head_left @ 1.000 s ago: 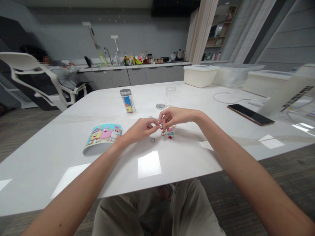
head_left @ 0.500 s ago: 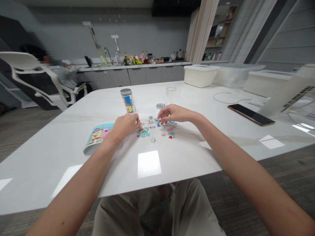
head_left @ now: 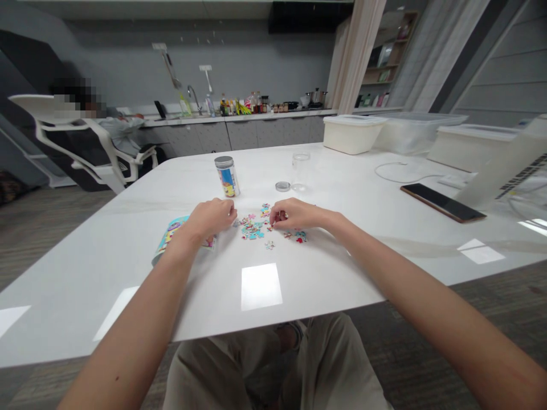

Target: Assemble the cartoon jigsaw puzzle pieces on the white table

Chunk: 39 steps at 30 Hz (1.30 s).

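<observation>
Colourful puzzle pieces [head_left: 253, 229] lie in a loose pile on the white table between my two hands. My left hand [head_left: 215, 216] is closed at the pile's left edge, its fingers curled; what it may hold is too small to make out. My right hand [head_left: 294, 214] pinches at the right part of the pile, over several pieces, and its fingertips hide what is between them. One piece [head_left: 269, 245] lies apart, nearer the front edge. A curved picture sheet [head_left: 170, 234] lies partly under my left forearm.
Behind the pieces stand a lidded picture jar [head_left: 227, 177], a metal lid [head_left: 282, 186] and a clear jar [head_left: 300, 171]. A phone [head_left: 442, 202] and storage boxes [head_left: 352, 135] are at the right. A person sits on a white chair [head_left: 92, 154] at the left.
My right hand has moved down and slightly left over the pieces. My left hand has shifted a little left, away from the pile. The view has shifted slightly.
</observation>
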Motion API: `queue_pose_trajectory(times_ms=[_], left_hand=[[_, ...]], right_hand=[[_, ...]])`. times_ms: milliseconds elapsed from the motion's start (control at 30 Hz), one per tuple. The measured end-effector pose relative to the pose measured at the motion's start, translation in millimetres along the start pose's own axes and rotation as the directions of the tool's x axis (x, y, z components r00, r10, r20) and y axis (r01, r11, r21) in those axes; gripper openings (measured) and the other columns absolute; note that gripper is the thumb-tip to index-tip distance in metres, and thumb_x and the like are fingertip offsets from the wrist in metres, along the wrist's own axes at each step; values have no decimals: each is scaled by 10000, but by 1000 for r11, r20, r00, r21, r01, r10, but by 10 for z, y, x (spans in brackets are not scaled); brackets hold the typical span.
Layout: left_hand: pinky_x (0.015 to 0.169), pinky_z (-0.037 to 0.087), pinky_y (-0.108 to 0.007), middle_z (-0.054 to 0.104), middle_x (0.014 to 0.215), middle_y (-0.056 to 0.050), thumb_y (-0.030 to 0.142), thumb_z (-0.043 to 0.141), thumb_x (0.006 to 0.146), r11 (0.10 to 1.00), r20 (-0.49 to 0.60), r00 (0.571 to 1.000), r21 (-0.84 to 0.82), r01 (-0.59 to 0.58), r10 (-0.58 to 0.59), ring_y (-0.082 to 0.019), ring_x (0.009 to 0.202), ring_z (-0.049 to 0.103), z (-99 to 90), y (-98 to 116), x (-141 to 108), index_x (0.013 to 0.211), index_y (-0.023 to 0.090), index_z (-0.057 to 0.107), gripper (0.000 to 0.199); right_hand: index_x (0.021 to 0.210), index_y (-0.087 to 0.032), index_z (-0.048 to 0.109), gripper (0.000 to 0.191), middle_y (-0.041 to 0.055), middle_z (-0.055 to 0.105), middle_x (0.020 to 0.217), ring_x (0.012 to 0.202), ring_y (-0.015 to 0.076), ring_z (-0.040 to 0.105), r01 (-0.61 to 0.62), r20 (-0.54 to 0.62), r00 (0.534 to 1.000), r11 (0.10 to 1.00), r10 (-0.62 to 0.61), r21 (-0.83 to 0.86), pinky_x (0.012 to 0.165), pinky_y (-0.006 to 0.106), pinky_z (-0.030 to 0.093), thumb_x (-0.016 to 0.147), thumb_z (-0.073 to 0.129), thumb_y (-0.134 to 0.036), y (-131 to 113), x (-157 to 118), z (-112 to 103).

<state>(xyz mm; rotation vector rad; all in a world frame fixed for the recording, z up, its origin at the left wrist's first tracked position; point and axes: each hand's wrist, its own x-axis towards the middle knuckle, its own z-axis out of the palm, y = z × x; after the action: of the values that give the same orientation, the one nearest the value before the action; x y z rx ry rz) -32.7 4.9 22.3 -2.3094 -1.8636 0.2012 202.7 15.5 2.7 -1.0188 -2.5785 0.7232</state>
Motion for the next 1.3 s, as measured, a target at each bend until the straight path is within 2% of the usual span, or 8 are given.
queue_pose_trajectory(times_ms=[67,133,233,633,800,967,1100,1300], left_hand=[[694,455,-286,714,931,-100,461,392,900,977,64,986,-160,-142,154,-223,819,655,-49,-33,-12,1052,187,664,415],[682,452,-265,710,893,-63,535,503,837,909,102,946,-324,-260,307,-194,765,641,-78,-50,-22,1047,205,673,426],[669,447,-255,698,864,-37,537,635,735,854,134,904,-409,-322,406,-183,741,627,-77,-59,-26,998,221,700,417],[674,436,-231,707,875,-27,306,555,745,867,218,892,-407,-287,397,-157,734,603,-121,-47,-71,997,210,711,311],[619,414,-228,669,791,-13,331,537,751,829,219,864,-458,-320,454,-146,663,562,-145,-25,-95,991,214,710,318],[614,400,-232,637,769,-4,346,573,722,828,218,863,-461,-321,456,-141,647,536,-135,-31,-97,1001,214,699,333],[618,399,-231,640,766,3,324,574,727,766,219,826,-548,-337,520,-141,655,546,-94,-46,-89,963,216,681,282],[573,369,-236,587,653,21,330,589,704,797,239,848,-527,-297,473,-135,591,510,-132,-11,-126,800,197,617,166]], right_hand=[[891,-144,691,151,29,652,781,646,109,554,2,2,1000,1000,-2,-15,610,233,410,799,572,-156,34,-6,-27],[900,-152,689,163,26,662,785,630,106,550,5,-2,1000,999,-6,-43,608,236,405,819,548,-164,75,-10,-64],[899,-152,697,172,28,670,764,641,111,551,3,-36,999,991,-8,-136,625,238,396,821,544,-142,122,-17,-125],[916,-161,714,192,34,690,767,632,113,545,0,-27,1000,971,-7,-238,622,239,376,835,540,-147,142,-28,-149],[914,-163,718,203,39,705,795,652,116,556,11,-19,1000,968,-16,-250,617,234,375,832,533,-144,164,-20,-145],[923,-163,721,211,43,712,804,654,119,564,7,-11,1000,968,-10,-252,612,234,377,838,528,-161,168,-23,-148],[928,-166,719,213,48,716,824,673,126,575,11,-3,1000,970,-12,-243,624,238,383,842,524,-170,175,-25,-149],[926,-173,719,200,46,718,820,666,127,571,2,4,1000,970,-1,-243,611,238,371,845,536,-185,186,-22,-146]])
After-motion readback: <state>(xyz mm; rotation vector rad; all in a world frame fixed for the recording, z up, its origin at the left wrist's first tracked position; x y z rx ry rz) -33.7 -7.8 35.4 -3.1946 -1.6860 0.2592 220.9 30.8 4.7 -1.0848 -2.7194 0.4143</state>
